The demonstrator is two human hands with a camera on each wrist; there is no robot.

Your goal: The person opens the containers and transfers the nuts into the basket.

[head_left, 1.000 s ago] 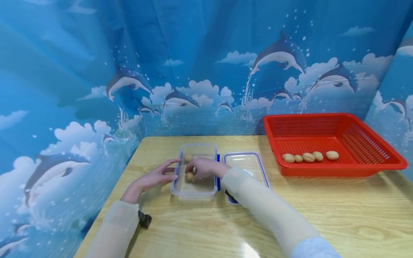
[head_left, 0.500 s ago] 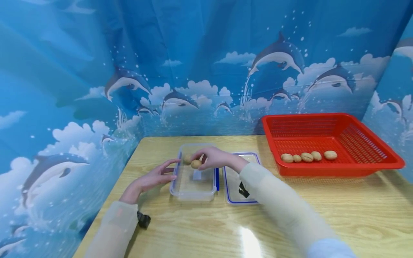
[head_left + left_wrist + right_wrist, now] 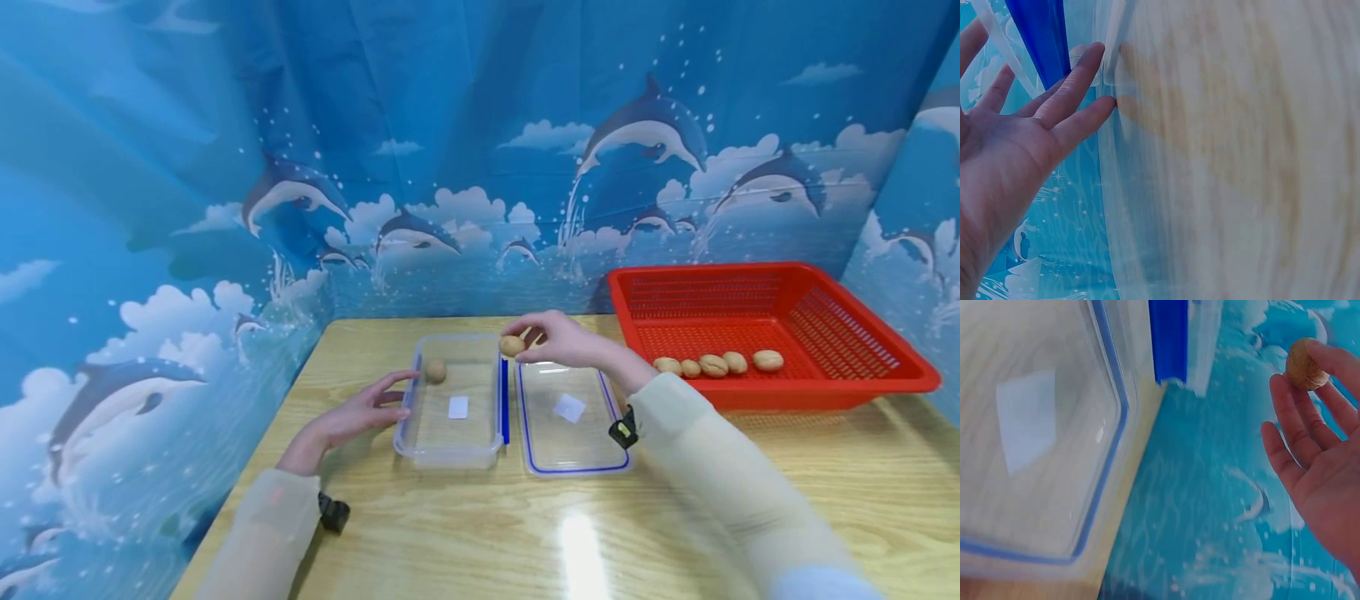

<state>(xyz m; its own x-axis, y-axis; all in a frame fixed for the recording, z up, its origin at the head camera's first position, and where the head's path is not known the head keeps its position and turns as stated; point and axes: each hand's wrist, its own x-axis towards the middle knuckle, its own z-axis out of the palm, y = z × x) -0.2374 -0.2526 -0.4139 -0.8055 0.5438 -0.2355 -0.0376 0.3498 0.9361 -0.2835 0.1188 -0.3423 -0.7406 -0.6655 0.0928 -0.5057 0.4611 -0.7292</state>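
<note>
A walnut (image 3: 512, 346) is pinched between the thumb and fingers of my right hand (image 3: 564, 340), raised over the far edge where the clear box and its lid meet. The right wrist view shows the same walnut (image 3: 1303, 365) at the fingertips, the other fingers spread. My left hand (image 3: 362, 412) touches the left wall of the clear plastic box (image 3: 448, 454) with fairly straight fingers. In the left wrist view, the left hand's fingertips (image 3: 1110, 103) meet the box's side. One walnut (image 3: 435, 372) lies in the box near its far left corner, beyond a white label.
Right of the box lies its clear lid (image 3: 577, 454) with a blue seal and a white label (image 3: 570, 407). A blue clasp (image 3: 506, 402) runs along the box's right side. Farther right, a red basket (image 3: 757, 400) holds several walnuts (image 3: 714, 365). A dolphin-print curtain (image 3: 480, 167) stands behind the table.
My right hand has lifted the walnut from inside the box and carried it right and away, past the box's right edge. The left hand stays at the box wall.
</note>
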